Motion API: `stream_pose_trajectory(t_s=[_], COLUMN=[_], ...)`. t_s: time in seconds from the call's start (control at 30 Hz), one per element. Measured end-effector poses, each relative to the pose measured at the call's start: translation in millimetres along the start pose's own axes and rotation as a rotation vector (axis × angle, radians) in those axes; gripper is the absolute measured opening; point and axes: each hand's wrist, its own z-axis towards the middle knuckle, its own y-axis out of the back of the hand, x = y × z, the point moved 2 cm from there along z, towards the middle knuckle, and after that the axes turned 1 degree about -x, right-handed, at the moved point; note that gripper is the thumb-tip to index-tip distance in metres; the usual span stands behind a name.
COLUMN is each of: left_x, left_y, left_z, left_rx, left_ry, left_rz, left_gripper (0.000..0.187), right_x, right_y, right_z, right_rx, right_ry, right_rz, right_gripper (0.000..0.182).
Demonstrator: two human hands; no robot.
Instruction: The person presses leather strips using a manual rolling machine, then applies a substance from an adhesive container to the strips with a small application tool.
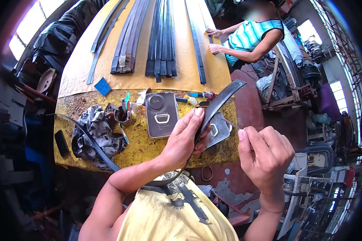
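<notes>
My left hand (185, 134) is closed around a black leather strap (222, 101), whose wide end rises to the upper right. The rest of this strap appears to loop down past my shirt, with a long dark length lying to the left over the table's near edge. My right hand (266, 154) is closed in a pinch, to the right of the strap. A thin, thread-like sliver runs from its fingertips toward the strap; its exact kind is hard to make out. Beneath my left hand lies a clear plastic container (221, 138), partly hidden.
A grey tin (161, 127) stands mid-table beside a cup with brushes (124, 114), a stained rag (95, 132) and a black block (61, 143). Bundles of dark straps (161, 48) lie on the tan sheet (76, 86). A co-worker (253, 40) handles a strap at the right.
</notes>
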Motion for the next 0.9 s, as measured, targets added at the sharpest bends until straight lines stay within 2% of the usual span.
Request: stream_pose_trajectory(t_s=[0.33,0.9], left_x=[1.1,4.7], left_y=[0.5,2.1], left_z=[-0.3,0.9], left_rx=[-0.034,-0.039], left_ry=[-0.108,-0.170], left_rz=[0.046,0.115], left_gripper=[0.030,0.028], right_x=[3.6,6.0], right_y=[0.1,-0.9], right_z=[6.7,9.8], right_rx=[0.026,0.045], right_ry=[0.042,0.068], right_rz=[-0.042,-0.078], right_gripper=[0.010,0.010])
